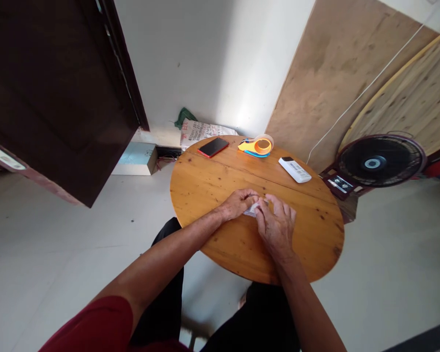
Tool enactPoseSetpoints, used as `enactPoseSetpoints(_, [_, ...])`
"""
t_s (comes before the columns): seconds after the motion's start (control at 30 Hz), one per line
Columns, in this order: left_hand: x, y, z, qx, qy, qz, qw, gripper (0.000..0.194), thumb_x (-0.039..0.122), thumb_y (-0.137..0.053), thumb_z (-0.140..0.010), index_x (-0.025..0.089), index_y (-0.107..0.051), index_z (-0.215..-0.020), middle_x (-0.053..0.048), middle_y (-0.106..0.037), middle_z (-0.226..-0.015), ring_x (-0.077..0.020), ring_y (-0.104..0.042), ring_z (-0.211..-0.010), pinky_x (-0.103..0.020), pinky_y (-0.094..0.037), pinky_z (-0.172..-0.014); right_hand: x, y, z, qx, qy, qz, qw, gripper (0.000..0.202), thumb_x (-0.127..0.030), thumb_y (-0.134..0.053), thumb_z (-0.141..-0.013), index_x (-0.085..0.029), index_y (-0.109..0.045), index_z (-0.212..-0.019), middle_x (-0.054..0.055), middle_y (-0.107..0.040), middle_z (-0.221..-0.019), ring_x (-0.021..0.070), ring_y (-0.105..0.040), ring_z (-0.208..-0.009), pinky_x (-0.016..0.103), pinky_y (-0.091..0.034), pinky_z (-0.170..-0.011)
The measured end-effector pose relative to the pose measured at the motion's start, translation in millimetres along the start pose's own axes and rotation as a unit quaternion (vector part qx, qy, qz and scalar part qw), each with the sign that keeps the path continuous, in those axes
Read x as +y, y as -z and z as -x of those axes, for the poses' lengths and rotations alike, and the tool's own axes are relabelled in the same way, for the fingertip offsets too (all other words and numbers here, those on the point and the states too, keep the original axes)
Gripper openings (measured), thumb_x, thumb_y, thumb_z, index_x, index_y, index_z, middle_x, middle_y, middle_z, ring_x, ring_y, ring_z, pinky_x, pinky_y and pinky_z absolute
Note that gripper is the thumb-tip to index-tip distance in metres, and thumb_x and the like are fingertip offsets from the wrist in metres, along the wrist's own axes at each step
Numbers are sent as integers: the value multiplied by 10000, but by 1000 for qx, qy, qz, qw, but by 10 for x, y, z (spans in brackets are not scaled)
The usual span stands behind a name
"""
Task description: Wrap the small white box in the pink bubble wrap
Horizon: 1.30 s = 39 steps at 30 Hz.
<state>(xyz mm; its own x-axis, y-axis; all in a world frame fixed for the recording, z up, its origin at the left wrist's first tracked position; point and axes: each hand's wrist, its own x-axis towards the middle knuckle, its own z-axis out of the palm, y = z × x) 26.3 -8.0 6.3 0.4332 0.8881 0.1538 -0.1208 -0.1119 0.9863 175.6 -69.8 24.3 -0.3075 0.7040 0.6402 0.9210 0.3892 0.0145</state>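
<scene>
Over the near half of a round wooden table, both hands meet around a small whitish, partly clear item. It looks like a little plastic packet, but my fingers cover much of it and its exact kind does not show. My left hand pinches it from the left, thumb and fingers closed together. From the right, my right hand has its thumb and index finger pressed on the item, with the other fingers curved loosely above the wood.
Along the table's far side lie a phone with a red edge, an orange tape dispenser and a white remote control. A dark fan stands right of the table. A dark door is at the left.
</scene>
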Motion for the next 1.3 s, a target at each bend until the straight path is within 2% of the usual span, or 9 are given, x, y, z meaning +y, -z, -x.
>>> enactPoseSetpoints(0.33, [76,-30,35,3,-9,-27,1000,318,434,-533,-836,131,-606,-895,3,-548,-725,-96,-456,-630,-210,-371,-606,60,18,25,29,4,-60,998,212,-248,-545,-845,-273,-682,-1005,80,-606,-1220,261,-535,-1035,440,-355,-891])
enactPoseSetpoints(0.6, [70,15,28,34,-57,-162,985,253,331,-489,-862,125,-635,-844,8,-542,-690,-100,-455,-626,-207,-363,-590,58,13,26,14,18,-53,998,243,-249,-551,-825,-259,-669,-1037,83,-586,-1237,254,-530,-1008,416,-359,-864])
enactPoseSetpoints(0.83, [93,33,24,36,9,-49,998,335,453,-537,-827,127,-604,-786,34,-501,-615,-82,-427,-560,-199,-338,-525,21,15,20,-19,14,-47,999,317,-267,-529,-826,-256,-637,-1124,99,-548,-1269,280,-496,-1046,425,-349,-863])
enactPoseSetpoints(1.03, [111,-5,-10,86,75,15,993,227,322,-652,-725,124,-604,-825,33,-548,-638,-70,-460,-545,-190,-366,-522,16,24,33,5,11,-82,997,276,-223,-544,-822,-281,-667,-1063,70,-579,-1239,256,-532,-1022,425,-359,-890])
enactPoseSetpoints(1.1, [97,-13,-15,85,80,30,993,223,310,-652,-725,124,-600,-837,31,-556,-648,-67,-465,-544,-188,-366,-521,43,19,33,37,-11,-127,991,247,-223,-547,-830,-276,-677,-1032,66,-592,-1210,242,-553,-1027,422,-368,-916])
enactPoseSetpoints(1.17, [76,-18,-15,82,79,41,993,249,313,-666,-720,121,-601,-865,24,-569,-678,-68,-476,-557,-189,-370,-529,83,3,29,63,-64,-183,979,235,-252,-542,-843,-254,-670,-1040,80,-589,-1191,241,-555,-1065,420,-385,-939])
enactPoseSetpoints(1.23, [52,-23,-12,80,74,47,993,301,325,-695,-703,117,-604,-901,14,-585,-717,-71,-492,-582,-191,-377,-545,124,-21,24,59,-129,-241,960,281,-303,-530,-856,-229,-633,-1106,100,-576,-1190,248,-545,-1097,419,-415,-931])
enactPoseSetpoints(1.3, [31,-29,-6,75,57,44,995,361,338,-722,-685,117,-607,-947,2,-602,-764,-75,-507,-616,-192,-382,-568,150,-48,23,28,-184,-288,939,357,-348,-509,-868,-213,-575,-1192,114,-574,-1192,248,-548,-1088,421,-443,-904])
